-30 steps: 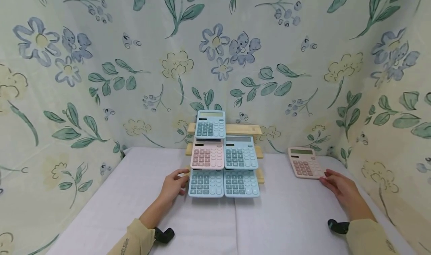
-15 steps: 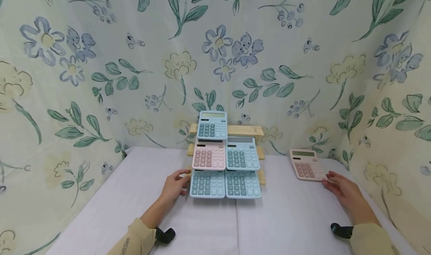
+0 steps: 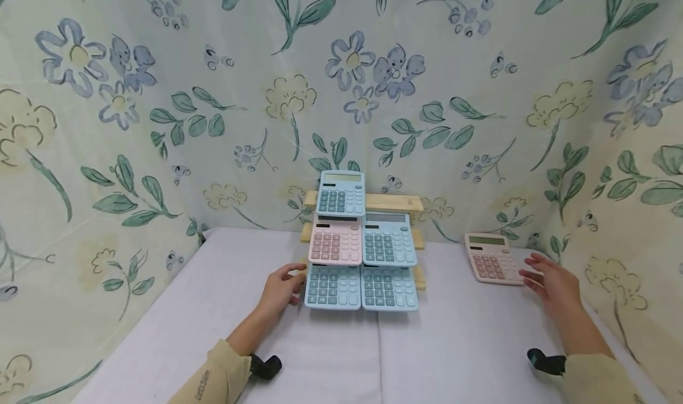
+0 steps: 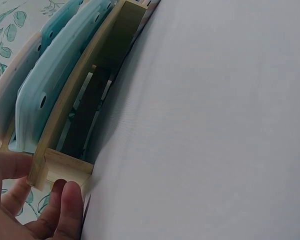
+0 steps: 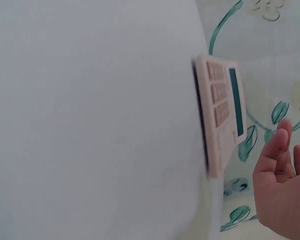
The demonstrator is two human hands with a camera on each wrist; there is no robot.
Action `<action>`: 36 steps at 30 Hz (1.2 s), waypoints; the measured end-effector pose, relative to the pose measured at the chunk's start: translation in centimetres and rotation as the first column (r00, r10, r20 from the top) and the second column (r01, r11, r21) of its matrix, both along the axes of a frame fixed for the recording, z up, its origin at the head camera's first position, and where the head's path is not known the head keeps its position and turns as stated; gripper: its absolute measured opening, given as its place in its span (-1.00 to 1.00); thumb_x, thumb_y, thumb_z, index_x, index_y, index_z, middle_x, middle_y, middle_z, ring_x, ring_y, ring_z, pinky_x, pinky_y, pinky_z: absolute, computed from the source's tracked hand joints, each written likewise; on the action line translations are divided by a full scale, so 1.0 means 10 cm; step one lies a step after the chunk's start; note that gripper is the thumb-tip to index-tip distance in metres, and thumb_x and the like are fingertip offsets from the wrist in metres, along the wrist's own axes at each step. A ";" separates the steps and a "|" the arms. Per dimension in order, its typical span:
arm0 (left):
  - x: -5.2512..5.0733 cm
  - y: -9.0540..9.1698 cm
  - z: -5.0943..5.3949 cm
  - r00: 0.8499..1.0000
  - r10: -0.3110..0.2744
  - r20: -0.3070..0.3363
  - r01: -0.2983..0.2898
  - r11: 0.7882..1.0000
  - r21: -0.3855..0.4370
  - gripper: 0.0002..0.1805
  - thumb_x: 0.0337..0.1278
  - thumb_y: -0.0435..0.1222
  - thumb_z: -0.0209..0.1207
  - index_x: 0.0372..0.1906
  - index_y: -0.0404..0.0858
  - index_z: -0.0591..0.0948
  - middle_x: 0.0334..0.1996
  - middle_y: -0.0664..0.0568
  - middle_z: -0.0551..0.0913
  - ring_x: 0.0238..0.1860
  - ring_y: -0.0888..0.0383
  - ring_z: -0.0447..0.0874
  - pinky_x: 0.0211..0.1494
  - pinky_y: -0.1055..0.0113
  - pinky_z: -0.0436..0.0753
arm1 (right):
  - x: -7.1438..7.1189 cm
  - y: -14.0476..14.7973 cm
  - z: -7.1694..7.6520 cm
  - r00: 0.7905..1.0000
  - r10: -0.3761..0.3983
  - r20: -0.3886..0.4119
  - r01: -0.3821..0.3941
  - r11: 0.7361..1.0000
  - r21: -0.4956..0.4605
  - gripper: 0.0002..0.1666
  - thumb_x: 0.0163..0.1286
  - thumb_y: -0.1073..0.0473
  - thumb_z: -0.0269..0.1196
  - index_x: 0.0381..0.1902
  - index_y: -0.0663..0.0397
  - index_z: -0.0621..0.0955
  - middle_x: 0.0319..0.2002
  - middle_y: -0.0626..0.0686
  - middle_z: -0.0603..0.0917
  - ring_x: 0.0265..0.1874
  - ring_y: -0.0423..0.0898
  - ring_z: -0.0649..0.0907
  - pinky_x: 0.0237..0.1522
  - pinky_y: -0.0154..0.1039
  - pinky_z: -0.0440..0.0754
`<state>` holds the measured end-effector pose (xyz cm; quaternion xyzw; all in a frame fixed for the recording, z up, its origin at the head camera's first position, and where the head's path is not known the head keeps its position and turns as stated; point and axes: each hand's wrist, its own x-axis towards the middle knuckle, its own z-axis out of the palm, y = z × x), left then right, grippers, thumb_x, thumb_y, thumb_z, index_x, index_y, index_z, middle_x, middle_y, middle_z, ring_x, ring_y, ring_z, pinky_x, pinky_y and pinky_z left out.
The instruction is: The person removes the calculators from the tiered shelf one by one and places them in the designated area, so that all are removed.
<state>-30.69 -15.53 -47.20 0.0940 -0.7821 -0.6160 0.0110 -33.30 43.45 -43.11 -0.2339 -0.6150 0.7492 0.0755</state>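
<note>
A tiered wooden rack [image 3: 395, 202] holds several calculators. On its top tier is a blue calculator [image 3: 341, 193]; a pink calculator [image 3: 336, 241] and a blue calculator [image 3: 389, 239] share the middle tier. Two more, a left blue calculator [image 3: 333, 288] and a right blue calculator [image 3: 389, 289], fill the lowest tier. My left hand [image 3: 280, 288] holds the rack's left end, with thumb and fingers about the wooden bar [image 4: 50, 125]. A separate pink calculator [image 3: 493, 258] lies flat at the back right. Beside its right edge my right hand [image 5: 285, 185] hovers, fingers loosely bent, holding nothing.
A white cloth [image 3: 443, 344] covers the table. Floral fabric [image 3: 427, 60] hangs behind and on both sides, close to the rack and the separate pink calculator. Black wrist straps [image 3: 264, 366] sit below both hands.
My right hand has come away from the separate pink calculator's corner, slightly up and right. The left hand stays at the rack. The head view has shifted a little.
</note>
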 end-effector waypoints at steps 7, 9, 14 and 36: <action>0.01 0.01 -0.01 1.000 -0.008 0.002 0.008 1.000 0.011 -0.64 0.30 -0.20 0.22 0.16 -0.11 0.64 -0.15 -0.09 0.66 -0.30 0.06 0.58 -0.43 0.30 0.66 | 0.07 -0.40 0.28 0.987 0.064 -0.146 -0.075 0.995 -0.071 -0.61 0.58 0.13 0.05 0.29 -0.15 0.55 -0.21 -0.20 0.69 -0.30 -0.18 0.71 -0.26 -0.33 0.71; 0.00 0.01 -0.02 1.000 -0.010 0.002 0.010 1.000 0.021 -0.65 0.29 -0.20 0.23 0.15 -0.10 0.65 -0.17 -0.09 0.66 -0.31 0.07 0.58 -0.43 0.30 0.65 | 0.10 -0.49 0.34 0.974 0.111 -0.198 -0.136 0.983 -0.119 -0.70 0.57 0.17 0.07 0.12 -0.13 0.64 -0.22 -0.16 0.73 -0.30 -0.15 0.72 -0.25 -0.31 0.72; -0.05 0.02 0.00 1.000 -0.014 -0.017 0.014 0.999 0.040 -0.65 0.27 -0.19 0.24 0.14 -0.09 0.66 -0.18 -0.09 0.65 -0.33 0.08 0.57 -0.45 0.31 0.65 | 0.12 -0.69 0.45 0.942 0.218 -0.254 -0.252 0.962 -0.109 -0.71 0.57 0.19 0.06 0.10 -0.18 0.62 -0.07 -0.11 0.67 -0.18 -0.16 0.74 -0.13 -0.33 0.72; -0.01 -0.02 0.00 1.000 -0.013 0.000 0.013 0.999 0.029 -0.64 0.28 -0.18 0.22 0.16 -0.08 0.64 -0.14 -0.09 0.66 -0.29 0.06 0.57 -0.42 0.29 0.66 | 0.07 -1.46 0.81 0.898 0.383 -0.217 -0.340 0.916 0.212 -0.40 0.60 0.05 0.03 0.52 0.01 0.30 0.07 -0.06 0.58 -0.08 -0.21 0.72 -0.09 -0.38 0.70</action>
